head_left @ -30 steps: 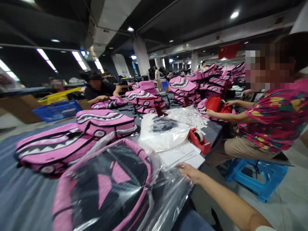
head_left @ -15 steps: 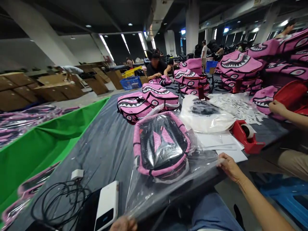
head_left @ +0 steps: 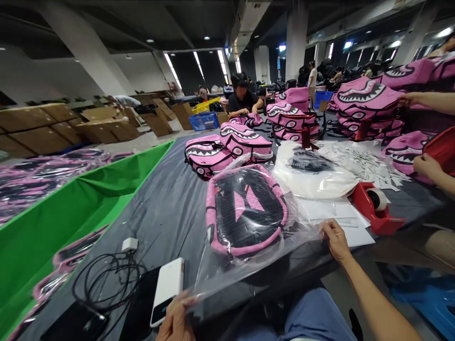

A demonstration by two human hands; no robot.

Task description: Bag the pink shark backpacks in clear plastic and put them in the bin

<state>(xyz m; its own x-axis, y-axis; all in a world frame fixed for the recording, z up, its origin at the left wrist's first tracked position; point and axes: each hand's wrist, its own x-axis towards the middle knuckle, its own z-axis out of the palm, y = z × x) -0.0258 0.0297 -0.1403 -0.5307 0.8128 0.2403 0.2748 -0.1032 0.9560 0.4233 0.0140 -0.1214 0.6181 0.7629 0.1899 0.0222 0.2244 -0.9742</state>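
Observation:
A pink and black backpack (head_left: 247,210) lies on the grey-covered table inside a clear plastic bag (head_left: 245,274). The bag's open end faces me, stretched between both hands. My left hand (head_left: 177,315) pinches its near left corner, beside a white power bank (head_left: 168,289). At the near right corner, my right hand (head_left: 335,240) pinches the film between thumb and fingers. White sheets (head_left: 350,227) lie just beyond that hand, partly under the bag. Two more pink shark-face backpacks (head_left: 209,155) sit behind the bagged one.
A red tape dispenser (head_left: 377,208) and a stack of white plastic bags (head_left: 314,177) stand to the right. Cables (head_left: 103,279) lie at left, near a green-lined bin (head_left: 88,203) with bagged backpacks. A co-worker's hand (head_left: 426,166) holds a red-lined backpack at right.
My left hand has risen into fuller view and lifted the bag's near edge, which is drawn tauter. The view has turned slightly left. A co-worker's second arm now reaches the right-hand stack.

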